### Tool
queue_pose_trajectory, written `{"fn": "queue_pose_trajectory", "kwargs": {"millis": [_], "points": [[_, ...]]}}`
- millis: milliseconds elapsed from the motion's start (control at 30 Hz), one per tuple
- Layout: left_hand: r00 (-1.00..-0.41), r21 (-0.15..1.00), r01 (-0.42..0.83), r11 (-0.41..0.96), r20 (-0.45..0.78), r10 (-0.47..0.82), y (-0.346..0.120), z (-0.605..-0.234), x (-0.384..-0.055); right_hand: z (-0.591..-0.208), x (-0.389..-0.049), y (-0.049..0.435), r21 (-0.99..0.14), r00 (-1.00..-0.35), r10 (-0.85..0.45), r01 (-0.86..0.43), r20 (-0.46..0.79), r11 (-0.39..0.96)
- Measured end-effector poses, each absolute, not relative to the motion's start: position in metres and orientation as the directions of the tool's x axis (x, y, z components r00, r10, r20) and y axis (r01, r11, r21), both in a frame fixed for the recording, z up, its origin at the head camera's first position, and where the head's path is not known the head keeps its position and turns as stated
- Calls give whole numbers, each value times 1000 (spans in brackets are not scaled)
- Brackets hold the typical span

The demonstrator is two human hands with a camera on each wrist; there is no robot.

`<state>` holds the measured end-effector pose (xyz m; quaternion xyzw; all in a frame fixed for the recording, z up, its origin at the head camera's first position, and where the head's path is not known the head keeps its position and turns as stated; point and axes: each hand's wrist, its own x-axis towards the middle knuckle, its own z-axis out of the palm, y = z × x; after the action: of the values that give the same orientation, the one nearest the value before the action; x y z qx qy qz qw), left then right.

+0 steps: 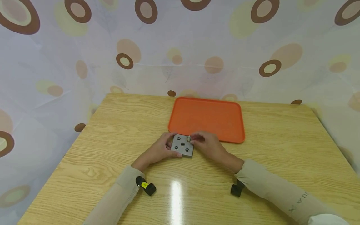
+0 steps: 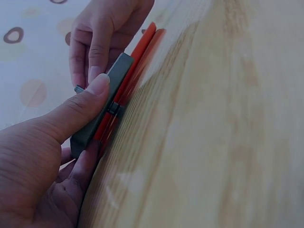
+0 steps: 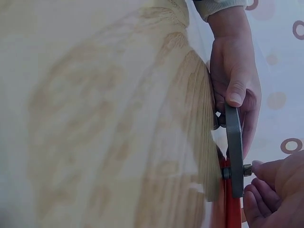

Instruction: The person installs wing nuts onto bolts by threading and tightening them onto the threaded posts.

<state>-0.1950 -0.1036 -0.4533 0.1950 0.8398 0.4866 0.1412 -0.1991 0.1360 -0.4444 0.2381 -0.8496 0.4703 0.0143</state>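
Observation:
A square grey metal plate [image 1: 182, 145] with several round holes is held a little above the wooden table, just in front of the orange tray. My left hand [image 1: 161, 148] grips it from the left, its thumb lying along the near edge. At the plate's far right corner stands a small shiny bolt [image 1: 189, 138], which my right hand [image 1: 209, 145] pinches between thumb and fingertips. The right wrist view shows the bolt upright on the upper face, while short dark metal pieces [image 3: 225, 173] jut from the underside. How deep the bolt sits is hidden.
The orange tray [image 1: 208, 117] lies flat behind the hands, its near rim close to the plate. Wooden tabletop [image 1: 135, 118] spreads on both sides. A patterned cloth [image 1: 194, 59] hangs behind the table. Each wrist carries a small black camera [image 1: 147, 186].

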Motion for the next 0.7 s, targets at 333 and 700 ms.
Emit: {"fn": "queue_pose_trajectory", "kwargs": {"millis": [333, 700], "points": [[-885, 872, 192, 450, -44, 464, -102, -452, -193, -441, -197, 131, -769, -881, -401, -434, 252, 470], [-881, 871, 190, 452, -52, 471, -97, -429, -182, -438, -196, 130, -769, -879, -408, -433, 245, 471]]}}
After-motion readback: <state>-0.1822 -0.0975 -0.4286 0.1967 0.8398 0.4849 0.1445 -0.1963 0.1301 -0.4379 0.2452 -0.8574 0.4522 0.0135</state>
